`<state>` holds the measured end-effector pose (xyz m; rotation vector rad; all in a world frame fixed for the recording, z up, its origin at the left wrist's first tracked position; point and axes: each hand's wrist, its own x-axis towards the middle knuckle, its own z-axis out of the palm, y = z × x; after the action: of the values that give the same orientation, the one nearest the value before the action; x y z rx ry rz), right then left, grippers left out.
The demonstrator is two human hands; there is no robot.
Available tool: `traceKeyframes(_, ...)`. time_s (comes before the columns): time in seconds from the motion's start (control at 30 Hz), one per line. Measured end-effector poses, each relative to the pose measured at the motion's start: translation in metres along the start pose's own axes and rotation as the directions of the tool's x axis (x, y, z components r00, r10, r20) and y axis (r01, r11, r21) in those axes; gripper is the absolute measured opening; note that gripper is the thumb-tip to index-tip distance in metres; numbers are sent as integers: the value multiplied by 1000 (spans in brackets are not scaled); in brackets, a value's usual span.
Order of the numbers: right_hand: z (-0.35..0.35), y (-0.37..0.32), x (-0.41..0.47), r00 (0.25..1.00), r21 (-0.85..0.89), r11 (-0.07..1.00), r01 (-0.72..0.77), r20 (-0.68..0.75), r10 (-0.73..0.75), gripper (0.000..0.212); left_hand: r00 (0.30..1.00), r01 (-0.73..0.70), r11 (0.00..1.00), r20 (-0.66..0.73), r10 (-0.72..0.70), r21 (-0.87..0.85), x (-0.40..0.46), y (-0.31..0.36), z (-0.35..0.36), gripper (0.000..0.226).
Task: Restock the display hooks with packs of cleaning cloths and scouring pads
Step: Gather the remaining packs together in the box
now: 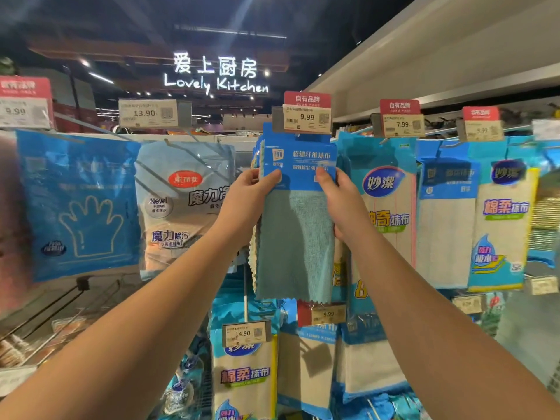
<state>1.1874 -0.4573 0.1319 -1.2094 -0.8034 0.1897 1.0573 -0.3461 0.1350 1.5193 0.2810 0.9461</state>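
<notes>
A pack of teal microfibre cloths (295,247) with a blue card header hangs at the hook under the 9.99 price tag (306,117). My left hand (253,197) pinches the header's left edge, thumb on the front. My right hand (339,204) grips the right edge the same way. More cloth packs with pale scalloped edges sit behind it on the same hook. The top of the header is hidden behind the price tag, so I cannot tell whether it is on the hook.
Neighbouring hooks hold a blue glove pack (77,204), a sponge pack (181,204), and cloth packs (385,204) (500,225) to the right. A lower row of cloth packs (245,374) hangs under a 14.90 tag (245,333). A shelf edge (454,95) runs overhead at right.
</notes>
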Motion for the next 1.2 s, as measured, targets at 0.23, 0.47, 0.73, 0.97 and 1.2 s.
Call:
traceKeyframes(0.23, 6, 6, 24, 990, -52, 991, -121, -79, 117, 38, 995, 44, 997, -91, -38, 65, 21, -7, 3, 26)
traceKeyframes(0.47, 22, 14, 34, 980, -431, 897, -98, -198, 12, 38, 966, 64, 969, -258, -1, 237, 48, -23, 8, 28)
traceKeyframes(0.73, 33, 14, 28, 974, -679, 722, -130, -225, -36, 50, 964, 49, 921, -259, 57, 386, 46, -21, 8, 38)
traceKeyframes(0.97, 25, 3, -27, 971, -701, 708, -87, -219, -97, 70, 975, 91, 881, -220, 15, 465, -22, -13, -30, 60)
traceKeyframes(1.2, 62, 21, -161, 983, -792, 610, -4, -116, -144, 45, 987, 113, 793, -162, -18, 598, -174, -15, -147, 28)
